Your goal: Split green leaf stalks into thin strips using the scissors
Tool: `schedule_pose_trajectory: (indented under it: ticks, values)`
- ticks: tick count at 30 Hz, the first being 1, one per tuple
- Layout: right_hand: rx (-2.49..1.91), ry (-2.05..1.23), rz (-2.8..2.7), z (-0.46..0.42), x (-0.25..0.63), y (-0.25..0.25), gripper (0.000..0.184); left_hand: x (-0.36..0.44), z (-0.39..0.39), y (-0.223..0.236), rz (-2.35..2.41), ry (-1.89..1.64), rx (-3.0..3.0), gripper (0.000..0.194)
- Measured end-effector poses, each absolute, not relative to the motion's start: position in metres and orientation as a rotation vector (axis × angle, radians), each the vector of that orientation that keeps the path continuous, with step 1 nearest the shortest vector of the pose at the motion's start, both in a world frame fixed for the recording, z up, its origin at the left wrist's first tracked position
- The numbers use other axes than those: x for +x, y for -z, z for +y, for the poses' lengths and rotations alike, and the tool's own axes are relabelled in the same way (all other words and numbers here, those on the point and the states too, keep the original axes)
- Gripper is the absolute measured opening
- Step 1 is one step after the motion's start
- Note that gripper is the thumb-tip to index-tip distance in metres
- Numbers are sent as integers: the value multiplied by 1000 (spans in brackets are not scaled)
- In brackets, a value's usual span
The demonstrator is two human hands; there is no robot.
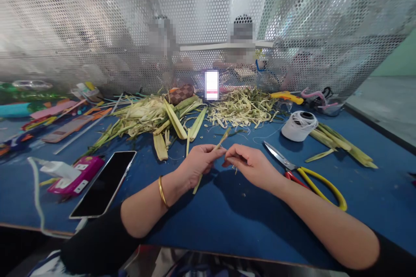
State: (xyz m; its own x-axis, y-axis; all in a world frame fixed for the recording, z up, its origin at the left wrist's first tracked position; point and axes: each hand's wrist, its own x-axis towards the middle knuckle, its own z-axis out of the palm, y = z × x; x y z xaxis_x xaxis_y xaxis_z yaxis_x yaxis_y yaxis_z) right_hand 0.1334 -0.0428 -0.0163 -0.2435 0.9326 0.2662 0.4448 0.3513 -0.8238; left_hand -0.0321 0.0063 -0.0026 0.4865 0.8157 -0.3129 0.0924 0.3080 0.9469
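Observation:
My left hand (pixel 202 162) is closed around a thin pale-green strip of plant leaf or stalk (pixel 223 137), which slants up past my fingers and sticks out below them. Close beside it, my right hand (pixel 248 163) has its fingers pinched together near the left fingertips. A small wispy shred hangs under the right fingers, but what they grip is hidden. Beyond my hands lie a heap of long leaf strips (pixel 146 114) and a pile of short shreds (pixel 245 108). Scissors (pixel 295 169) with one red and one yellow handle lie beside my right forearm.
A white spool of thread (pixel 299 126) and more leaf strips (pixel 346 143) are on the right. To the left lie a black-screened phone (pixel 104 184) and a magenta power strip (pixel 78 176) with a white plug and cable. A perforated screen (pixel 201 4) stands behind, with people beyond.

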Motion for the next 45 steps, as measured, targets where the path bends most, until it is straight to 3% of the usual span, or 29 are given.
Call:
schedule_pose_trajectory:
  ticks: [8, 10, 13, 15, 22, 26, 33, 38, 45]
  values:
    - [-1258, -567, -2165, -59, 134, 2, 20, -31, 2, 3, 1055, -760, 1278, 30]
    - [-1497, -372, -2173, -76, 147, 0, 27, -32, 2, 0, 1075, -785, 1319, 30]
    - [-1967, 87, -2137, -108, 181, 7, 21, -33, 3, -4, 1096, -806, 1364, 27]
    - [-2276, 199, -2067, -125, 206, 15, 19, -31, 5, -7, 1104, -812, 1397, 24]
    - [-2408, -43, -1975, -128, 244, 31, 58, -5, 22, -20, 1077, -929, 1518, 21]
    - [-2242, -335, -1621, -129, 246, 26, 51, 11, 43, -26, 1105, -1035, 1523, 24]
    - [-1173, -1200, -916, -104, 214, -17, 55, 32, 84, -28, 1089, -1145, 1543, 26]
    - [-891, -1432, -868, -47, 180, -35, 35, 34, 99, -22, 1079, -1212, 1529, 30]
    - [-809, -1679, -866, -27, 156, -16, 52, 26, 118, -8, 1120, -1261, 1550, 24]
